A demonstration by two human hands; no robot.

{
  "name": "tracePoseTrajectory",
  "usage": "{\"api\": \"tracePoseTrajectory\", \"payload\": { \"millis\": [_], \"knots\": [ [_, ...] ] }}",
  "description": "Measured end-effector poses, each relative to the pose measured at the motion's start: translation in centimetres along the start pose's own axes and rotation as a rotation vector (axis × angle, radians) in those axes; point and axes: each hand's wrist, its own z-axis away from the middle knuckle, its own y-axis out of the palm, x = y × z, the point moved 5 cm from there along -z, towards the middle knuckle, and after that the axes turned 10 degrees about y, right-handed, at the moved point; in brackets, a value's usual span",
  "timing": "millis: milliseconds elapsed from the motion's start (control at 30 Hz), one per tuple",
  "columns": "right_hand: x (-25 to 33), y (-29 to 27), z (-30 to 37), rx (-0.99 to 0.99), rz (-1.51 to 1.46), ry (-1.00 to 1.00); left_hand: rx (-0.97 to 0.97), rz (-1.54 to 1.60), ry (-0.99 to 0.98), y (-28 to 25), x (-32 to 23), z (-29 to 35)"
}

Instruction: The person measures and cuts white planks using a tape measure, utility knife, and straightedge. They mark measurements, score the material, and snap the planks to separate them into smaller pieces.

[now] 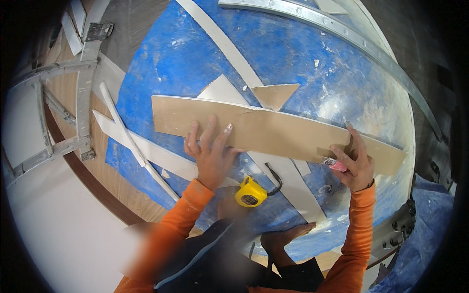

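A long plasterboard strip (273, 128), brown paper face up with a white edge, lies crosswise in front of me. My left hand (211, 156) grips its lower edge left of the middle, fingers on the brown face and thumb at the edge. Toward the right end, my right hand (355, 163) is closed around a small pink object (336, 164); most of it is hidden, so its kind does not show. The fingers of that hand also reach the strip's upper edge. A yellow tape measure (250, 192) with a black wrist strap rests below the strip.
White plasterboard offcuts (288, 183) lie on the stained blue sheet (146, 73), along with a triangular brown scrap (276, 95). A metal profile (337, 30) curves along the far right. At left are a metal frame (84, 97) and a white panel (63, 219). A bare foot (286, 239) stands near.
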Motion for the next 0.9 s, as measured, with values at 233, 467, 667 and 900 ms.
{"api": "tracePoseTrajectory", "payload": {
  "millis": [233,467,667,900],
  "knots": [
    [-0.35,-0.02,-0.48,-0.035,0.011,-0.041,0.009,0.058,-0.051,-0.31,-0.17,-0.31],
    [-0.41,0.17,-0.21,-0.041,-0.004,-0.038,0.008,0.049,-0.047,-0.11,-0.27,-0.37],
    [-0.62,0.07,-0.45,-0.044,0.023,-0.072,0.002,0.051,-0.051,-0.01,-0.3,-0.42],
    [-0.63,-0.37,-0.76,-0.015,0.025,-0.041,0.019,0.037,-0.043,-0.26,-0.26,-0.59]
  ]
}}
